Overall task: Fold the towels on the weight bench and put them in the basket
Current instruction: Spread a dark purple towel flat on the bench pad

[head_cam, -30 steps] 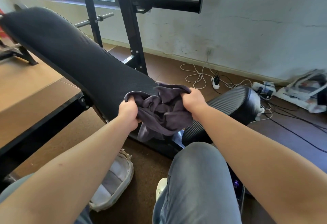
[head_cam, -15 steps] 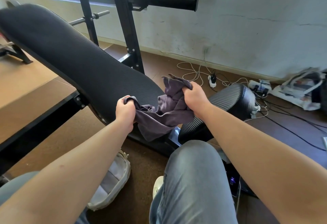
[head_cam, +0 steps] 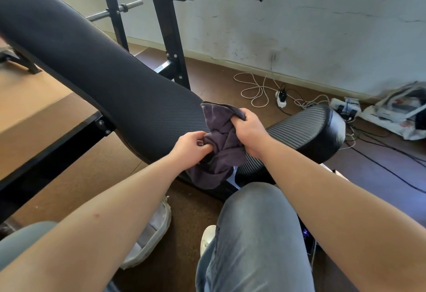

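Note:
A dark grey-purple towel (head_cam: 221, 144) hangs crumpled over the gap between the black inclined backrest (head_cam: 96, 65) and the seat pad (head_cam: 306, 130) of the weight bench. My right hand (head_cam: 247, 131) grips the towel's upper edge, fist closed. To its left, my left hand (head_cam: 192, 148) pinches a fold lower on the towel. The towel's bottom end droops below the bench. A white woven basket (head_cam: 149, 238) sits on the floor under my left forearm, mostly hidden.
A black rack upright (head_cam: 168, 26) with a horizontal peg stands behind the bench. White and black cables and power strips (head_cam: 281, 95) lie on the brown floor by the wall. A white bag (head_cam: 401, 112) lies at right. My jeans-clad knees fill the foreground.
My left hand has moved right, close to my right hand, gathering the towel into a tighter bunch. The right hand stays near the seat gap, gripping the top edge.

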### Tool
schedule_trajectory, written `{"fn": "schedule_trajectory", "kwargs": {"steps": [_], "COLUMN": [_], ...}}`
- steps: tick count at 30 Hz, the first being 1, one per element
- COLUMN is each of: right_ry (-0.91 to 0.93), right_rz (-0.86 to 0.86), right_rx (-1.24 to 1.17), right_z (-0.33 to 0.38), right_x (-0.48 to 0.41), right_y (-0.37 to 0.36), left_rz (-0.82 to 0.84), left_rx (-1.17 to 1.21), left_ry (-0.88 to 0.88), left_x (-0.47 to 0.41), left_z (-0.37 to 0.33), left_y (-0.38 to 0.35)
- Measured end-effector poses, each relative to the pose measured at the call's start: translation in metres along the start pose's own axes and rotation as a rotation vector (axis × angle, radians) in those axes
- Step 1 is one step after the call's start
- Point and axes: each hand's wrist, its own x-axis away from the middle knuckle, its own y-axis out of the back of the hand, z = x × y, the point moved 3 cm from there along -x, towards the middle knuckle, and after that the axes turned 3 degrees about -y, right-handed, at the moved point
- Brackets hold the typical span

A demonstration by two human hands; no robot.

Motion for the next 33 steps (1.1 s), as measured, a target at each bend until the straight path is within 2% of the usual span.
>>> {"fn": "schedule_trajectory", "kwargs": {"steps": [3, 6, 9, 12, 16, 20, 23, 27, 29, 33], "right_ry": [0.006, -0.01, -0.069, -0.076, -0.064, -0.011, -0.039, 0.028, 0.038, 0.115], "right_rz": [0.008, -0.013, -0.004, -0.069, -0.066, 0.026, 0.057, -0.054, -0.068, 0.017], "right_rx": [0.052, 0.281, 0.308, 0.311, 0.394, 0.486, 0.4, 0.419, 0.352, 0.059], "right_z": [0.002, 0.0, -0.001, 0.006, 0.019, 0.03, 0.034, 0.048, 0.055, 0.066], "right_x": [-0.001, -0.002, 0.002, 0.004, 0.011, 0.026, 0.034, 0.044, 0.052, 0.061], "right_y": [0.003, 0.017, 0.028, 0.036, 0.035, 0.026, 0.021, 0.031, 0.041, 0.054], "left_rz": [-0.128, -0.295, -0.414, -0.436, -0.438, -0.421, -0.355, -0.232, -0.198, 0.013], "left_rx": [0.12, 0.343, 0.481, 0.455, 0.348, 0.476, 0.581, 0.677, 0.742, 0.75], "left_ry": [0.087, 0.241, 0.363, 0.329, 0.155, 0.004, -0.033, -0.034, -0.016, -0.044], "left_x": [-0.01, -0.017, -0.019, -0.019, -0.019, -0.023, -0.029, -0.035, -0.029, -0.01], "left_z": [0.003, 0.011, 0.015, 0.009, -0.033, -0.094, -0.136, -0.169, -0.179, -0.191], "left_y": [0.001, 0.013, 0.031, 0.044, 0.064, 0.079, 0.083, 0.075, 0.067, 0.043]}}
